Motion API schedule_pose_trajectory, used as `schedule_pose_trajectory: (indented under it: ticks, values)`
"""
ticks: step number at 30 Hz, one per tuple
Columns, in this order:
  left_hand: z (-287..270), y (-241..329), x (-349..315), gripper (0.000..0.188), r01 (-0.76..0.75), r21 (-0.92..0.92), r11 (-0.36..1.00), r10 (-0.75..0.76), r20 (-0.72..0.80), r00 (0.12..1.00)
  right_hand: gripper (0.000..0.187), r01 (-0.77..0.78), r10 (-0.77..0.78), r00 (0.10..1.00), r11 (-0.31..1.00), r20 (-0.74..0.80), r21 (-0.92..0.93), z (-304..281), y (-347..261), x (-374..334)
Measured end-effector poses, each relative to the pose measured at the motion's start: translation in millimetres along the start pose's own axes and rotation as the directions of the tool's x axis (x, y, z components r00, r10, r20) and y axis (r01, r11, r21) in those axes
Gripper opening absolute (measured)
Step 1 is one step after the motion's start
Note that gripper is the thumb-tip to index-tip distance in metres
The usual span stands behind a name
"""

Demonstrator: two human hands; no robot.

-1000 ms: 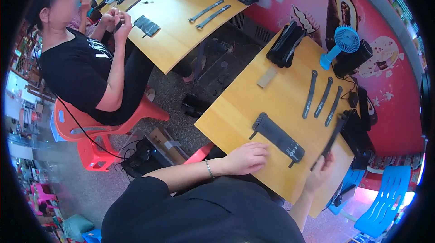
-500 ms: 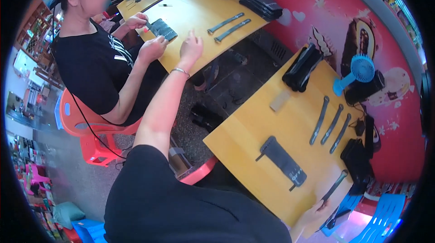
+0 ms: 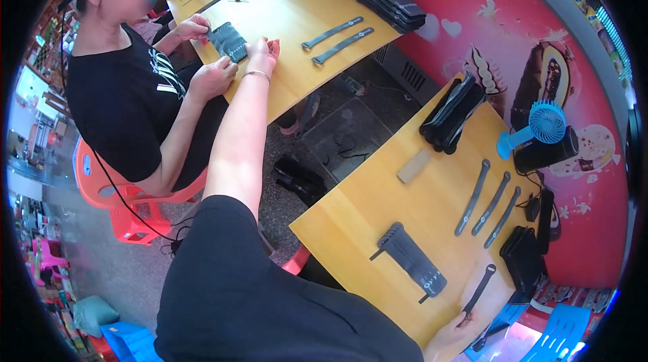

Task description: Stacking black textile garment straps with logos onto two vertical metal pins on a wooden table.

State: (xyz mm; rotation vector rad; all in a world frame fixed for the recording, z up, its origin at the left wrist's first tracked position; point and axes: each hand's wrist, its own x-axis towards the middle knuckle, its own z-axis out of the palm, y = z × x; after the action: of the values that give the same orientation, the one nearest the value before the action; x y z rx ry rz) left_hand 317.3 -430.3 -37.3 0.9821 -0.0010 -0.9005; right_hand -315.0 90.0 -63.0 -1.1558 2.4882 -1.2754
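Observation:
My left hand (image 3: pixel 263 55) reaches over the far table with its fingers apart, close to a dark bundle of straps (image 3: pixel 229 43). Whether my fingertips touch it is hard to see. A co-worker in a black shirt holds that bundle with both hands. At the near table's lower right corner, my right hand (image 3: pixel 453 329) grips a dark grey strap (image 3: pixel 480 288) by its lower end; its slotted end points away from me. Beside it lies a stacked bundle of similar straps (image 3: pixel 410 261), with one strap crossing under each end.
Single straps (image 3: pixel 491 201) lie to the right on the near table, before a blue fan (image 3: pixel 545 122). A black pile (image 3: pixel 452 116) and a tan block (image 3: pixel 414 166) are farther back. The far table bears two straps (image 3: pixel 344 45) and a black stack (image 3: pixel 388 3). A gap separates the tables.
My left hand has moved left and closer to the co-worker's bundle. The right hand still holds its strap, and the whole view has shifted slightly.

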Motion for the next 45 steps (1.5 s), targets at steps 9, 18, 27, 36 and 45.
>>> schedule_pose_trajectory:
  ticks: [9, 18, 27, 36, 45]
  values:
    - [-9.5, -6.2, 5.6, 0.087, -0.009, -0.058, 0.998, 0.008, -0.007, 1.0, 0.028, -0.036, 0.031, 0.996, 0.998, 0.078, 0.059, 0.2, -24.5, -0.9]
    - [-4.3, -4.9, -12.7, 0.068, -0.1, -0.12, 0.988, 0.081, -0.153, 0.985, 0.028, -0.018, 0.018, 1.0, 0.999, 0.009, 0.04, 3.8, 16.4, -0.7]
    - [1.7, -61.4, -315.2, 0.012, -0.094, 0.392, 0.915, -0.243, 0.722, 0.648, 0.026, -0.006, 0.019, 0.995, 0.991, -0.098, 0.134, 2.7, 14.1, -3.2]
    - [-75.5, -78.6, -471.1, 0.071, -0.175, 0.448, 0.877, -0.453, 0.891, 0.008, 0.019, 0.408, -0.43, 0.898, 0.893, 0.095, 0.191, 4.2, -105.0, -25.2]
    - [-100.8, -62.1, -467.3, 0.028, -0.341, 0.667, 0.663, -0.682, 0.725, 0.094, 0.019, 0.34, -0.443, 0.827, 0.885, 0.346, 0.318, 0.5, -136.9, -30.8]
